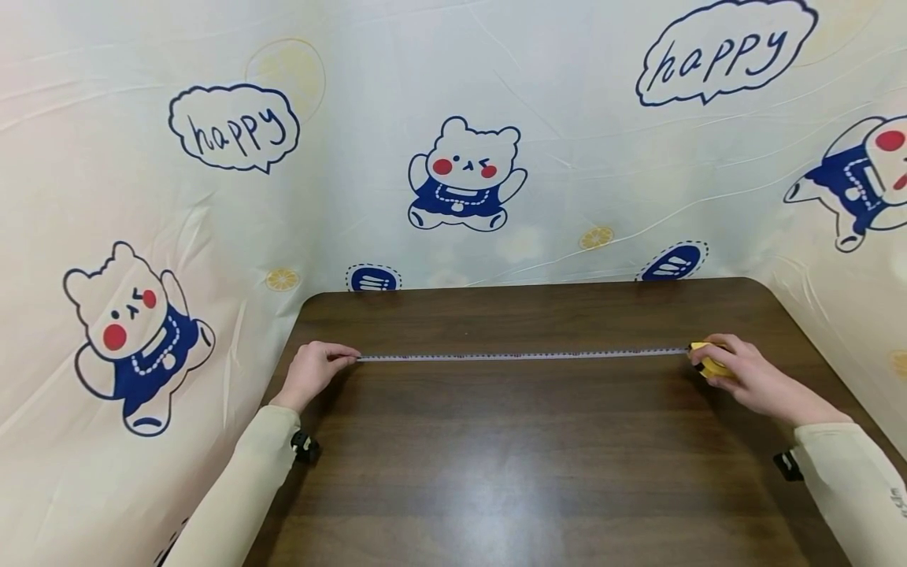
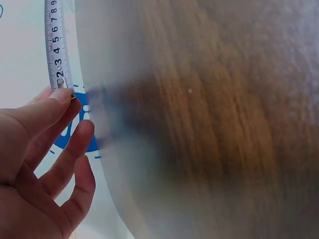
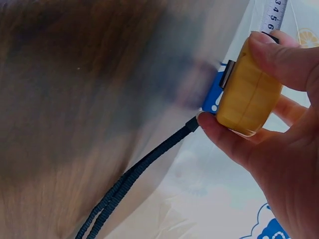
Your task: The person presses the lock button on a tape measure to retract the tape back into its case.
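Tape measure (image 1: 524, 356): yellow case (image 3: 251, 94) at right, dark braided cord (image 3: 142, 167) attached. White blade (image 2: 59, 50), printed with black numerals, extends straight from the case to its end at left, spanning the far part of the surface (image 1: 453, 441).

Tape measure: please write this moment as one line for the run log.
left hand: pinches blade by its end | right hand: holds yellow case | blade: stretched between hands, held above table

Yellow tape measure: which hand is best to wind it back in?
Probably the right hand: it grips the yellow case, where the tape comes out. The left hand only pinches the tape's free end.
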`<action>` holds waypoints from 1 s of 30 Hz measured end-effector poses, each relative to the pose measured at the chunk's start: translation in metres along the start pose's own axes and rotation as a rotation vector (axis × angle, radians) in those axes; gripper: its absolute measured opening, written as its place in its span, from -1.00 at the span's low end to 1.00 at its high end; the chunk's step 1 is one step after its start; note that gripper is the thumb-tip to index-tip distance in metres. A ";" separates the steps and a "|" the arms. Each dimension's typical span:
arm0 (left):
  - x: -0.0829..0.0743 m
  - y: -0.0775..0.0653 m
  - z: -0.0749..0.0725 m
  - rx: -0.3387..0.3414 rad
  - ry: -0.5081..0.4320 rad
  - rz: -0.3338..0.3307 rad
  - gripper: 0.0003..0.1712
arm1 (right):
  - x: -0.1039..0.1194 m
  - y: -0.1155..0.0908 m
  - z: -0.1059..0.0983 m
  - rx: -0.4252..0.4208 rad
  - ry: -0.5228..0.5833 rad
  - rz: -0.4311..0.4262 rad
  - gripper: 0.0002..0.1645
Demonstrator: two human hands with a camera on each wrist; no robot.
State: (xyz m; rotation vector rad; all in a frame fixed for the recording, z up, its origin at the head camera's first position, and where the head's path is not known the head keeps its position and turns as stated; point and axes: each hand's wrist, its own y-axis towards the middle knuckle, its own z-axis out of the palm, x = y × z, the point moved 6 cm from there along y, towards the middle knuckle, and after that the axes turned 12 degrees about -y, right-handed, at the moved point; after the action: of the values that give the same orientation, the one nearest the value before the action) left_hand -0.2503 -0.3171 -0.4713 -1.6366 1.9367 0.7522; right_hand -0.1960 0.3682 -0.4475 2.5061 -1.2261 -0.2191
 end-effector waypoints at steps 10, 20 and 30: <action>0.001 0.002 -0.002 -0.006 0.000 0.001 -0.87 | 0.003 0.000 -0.001 0.008 0.041 0.014 -0.41; -0.001 0.002 -0.001 0.006 -0.001 -0.007 -0.86 | 0.002 -0.002 -0.002 0.034 0.047 0.066 -0.16; -0.008 0.002 0.003 0.019 -0.010 0.022 -0.87 | 0.000 -0.006 0.002 0.055 0.051 0.081 -0.05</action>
State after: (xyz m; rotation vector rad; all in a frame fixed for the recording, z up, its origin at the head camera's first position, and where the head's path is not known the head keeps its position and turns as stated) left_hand -0.2513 -0.3087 -0.4678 -1.5999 1.9526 0.7470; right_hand -0.1922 0.3704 -0.4516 2.4857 -1.3275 -0.1020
